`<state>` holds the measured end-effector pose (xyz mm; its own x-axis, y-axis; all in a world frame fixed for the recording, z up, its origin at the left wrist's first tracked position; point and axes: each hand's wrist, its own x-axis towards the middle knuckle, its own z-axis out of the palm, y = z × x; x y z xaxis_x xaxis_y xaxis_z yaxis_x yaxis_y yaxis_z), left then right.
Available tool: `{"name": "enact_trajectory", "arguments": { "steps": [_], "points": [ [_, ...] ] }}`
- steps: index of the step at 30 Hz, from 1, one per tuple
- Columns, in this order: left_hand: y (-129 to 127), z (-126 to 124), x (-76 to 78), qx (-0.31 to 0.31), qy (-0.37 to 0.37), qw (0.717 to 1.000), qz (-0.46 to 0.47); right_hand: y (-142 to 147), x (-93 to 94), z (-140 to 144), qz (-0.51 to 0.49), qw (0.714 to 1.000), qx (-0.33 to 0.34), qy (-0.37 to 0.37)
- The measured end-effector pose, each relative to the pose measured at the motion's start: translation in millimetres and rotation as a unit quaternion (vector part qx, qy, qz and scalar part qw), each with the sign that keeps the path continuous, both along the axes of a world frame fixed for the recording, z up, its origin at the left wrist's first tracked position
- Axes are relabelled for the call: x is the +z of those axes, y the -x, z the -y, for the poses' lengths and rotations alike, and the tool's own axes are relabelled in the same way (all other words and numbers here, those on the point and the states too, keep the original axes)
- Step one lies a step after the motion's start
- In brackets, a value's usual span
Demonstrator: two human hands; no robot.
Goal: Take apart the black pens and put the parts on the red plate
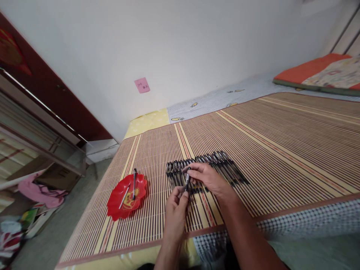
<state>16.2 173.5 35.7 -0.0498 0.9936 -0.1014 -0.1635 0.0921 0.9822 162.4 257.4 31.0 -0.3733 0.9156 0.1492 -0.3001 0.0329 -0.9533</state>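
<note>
- Far left, a dark cabinet stands against the wall, with pink cloth and clutter on the floor below it.
- On the striped mat, left of the hands, sits a red dish. In it: one dark pen part standing nearly straight away from the viewer, and a thin pale rod slanting beside it.
- Up on the wall, a pink note.
- Left hand now: fingers pinched narrow on the lower end of a pen, thumb and fingertips closed around it.
- That pen runs near upright in the view, its long axis pointing away from the person, tipped slightly right at the top.
- Right hand comes in from the right, fingers curled over the pen's upper end, so both hands share the one pen, left below, right above.
- Just behind and under the hands lies the row of pens, dark barrels side by side, fanning from upright at the left end to slanting right at the far end. The right hand rests over its middle, the nearer hand to it.
- The dish is on the left hand's side, near but apart.
- Far right, an orange cushion at the mat's back corner.
</note>
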Motion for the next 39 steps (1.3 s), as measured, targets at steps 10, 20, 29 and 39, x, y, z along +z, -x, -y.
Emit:
{"name": "enact_trajectory", "arguments": {
  "steps": [10, 20, 29, 39],
  "points": [
    [0.4, -0.3, -5.9, 0.013, 0.015, 0.999, 0.042, 3.9, -1.9, 0.7, 0.015, 0.999, 0.039, -0.007],
    [1.1, 1.1, -7.1, 0.016, 0.008, 0.999, 0.029, 2.8, -0.4, 0.6, 0.027, 0.999, 0.046, 0.001],
    [5.7, 0.3, -6.1, 0.044, -0.006, 0.999, 0.025, 6.4, -5.0, -1.1, 0.017, 0.998, 0.054, 0.0],
    [114.5, -26.0, 16.6, 0.254, -0.027, 0.961, -0.105, -7.4, -13.9, -9.0, -0.006, 0.999, -0.032, 0.017]
  ]
}}
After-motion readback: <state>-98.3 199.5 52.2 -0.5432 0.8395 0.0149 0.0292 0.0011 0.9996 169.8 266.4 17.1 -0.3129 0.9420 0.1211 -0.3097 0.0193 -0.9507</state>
